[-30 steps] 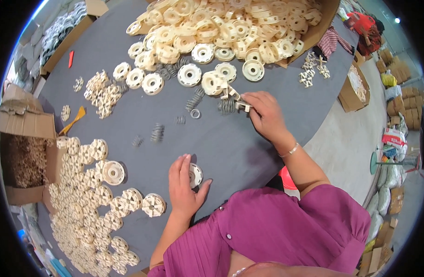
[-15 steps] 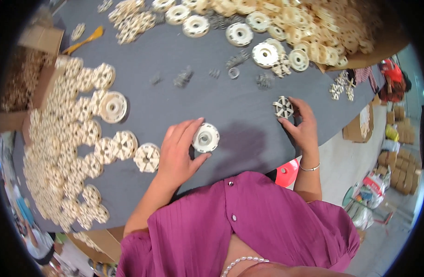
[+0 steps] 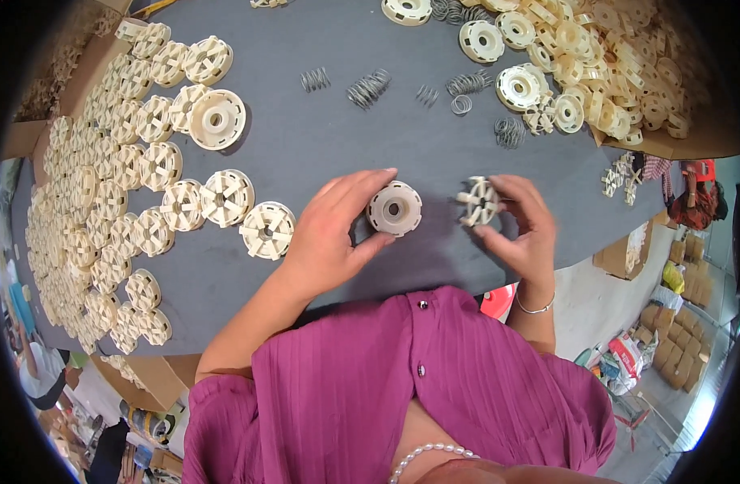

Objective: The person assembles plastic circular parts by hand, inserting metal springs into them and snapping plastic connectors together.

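My left hand (image 3: 325,230) is closed round a cream round plastic housing (image 3: 408,207) with a hole in its centre, gripped by the rim between thumb and fingers. To its right, my right hand (image 3: 529,230) pinches a cream spoked plastic disc (image 3: 479,202), which stands tilted and looks a little blurred. A short gap separates the two parts. Left of my left hand lies a round assembly (image 3: 267,231) with a spoked disc set in it. Several loose metal coil springs (image 3: 369,89) lie on the dark grey table beyond my hands.
Many assembled round parts (image 3: 112,202) cover the table's left side. A single housing (image 3: 216,119) lies at their edge. At the far right, a heap of cream rings (image 3: 596,48) spills from a cardboard box (image 3: 684,147). More spoked discs (image 3: 620,175) lie near the right edge.
My right hand has brought the spoked disc closer to the housing, and the disc is now tilted. My left hand still grips the housing. The whole view has shifted.
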`<state>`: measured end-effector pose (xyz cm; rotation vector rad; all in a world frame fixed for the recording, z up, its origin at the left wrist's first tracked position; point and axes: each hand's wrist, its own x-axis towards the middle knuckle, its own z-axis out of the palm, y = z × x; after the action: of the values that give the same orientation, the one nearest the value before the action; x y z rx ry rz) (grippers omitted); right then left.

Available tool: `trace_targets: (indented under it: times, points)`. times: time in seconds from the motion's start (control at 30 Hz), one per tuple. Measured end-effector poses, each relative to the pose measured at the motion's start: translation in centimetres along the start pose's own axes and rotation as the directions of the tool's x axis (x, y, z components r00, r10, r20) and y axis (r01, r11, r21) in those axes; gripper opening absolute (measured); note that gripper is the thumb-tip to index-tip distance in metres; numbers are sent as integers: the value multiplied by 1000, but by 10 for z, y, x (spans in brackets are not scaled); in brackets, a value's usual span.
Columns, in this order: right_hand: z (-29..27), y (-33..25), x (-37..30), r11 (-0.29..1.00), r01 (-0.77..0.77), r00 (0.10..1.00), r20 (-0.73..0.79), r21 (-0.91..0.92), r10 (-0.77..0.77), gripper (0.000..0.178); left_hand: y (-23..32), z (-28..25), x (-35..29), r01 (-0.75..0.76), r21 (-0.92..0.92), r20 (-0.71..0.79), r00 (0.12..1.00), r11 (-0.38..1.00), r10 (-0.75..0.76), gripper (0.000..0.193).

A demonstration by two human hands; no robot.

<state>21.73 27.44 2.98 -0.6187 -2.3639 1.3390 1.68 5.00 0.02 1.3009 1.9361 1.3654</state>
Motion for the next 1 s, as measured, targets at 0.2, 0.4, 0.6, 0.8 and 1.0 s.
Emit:
trace_targets:
  times: [0.2,0.4,0.6,0.8,1.0]
  points:
    - [20,-16,27,987,160,979,132,-26,-155,59,-8,7,-2,-2,29,-101,995,1000,5,43]
    - [24,-17,30,987,163,974,160,-11,-159,59,-4,7,-1,8,78,-74,997,997,-3,39]
    - [27,-36,34,985,161,952,271,-58,-140,59,-4,4,-4,50,-111,-140,988,993,-66,41]
    - [49,-34,37,957,273,918,325,-100,-228,54,16,1,-5,309,-320,-12,944,896,-330,48]
    - [58,-27,28,953,267,926,313,-146,-211,55,12,0,-5,304,-227,61,953,925,-298,57]
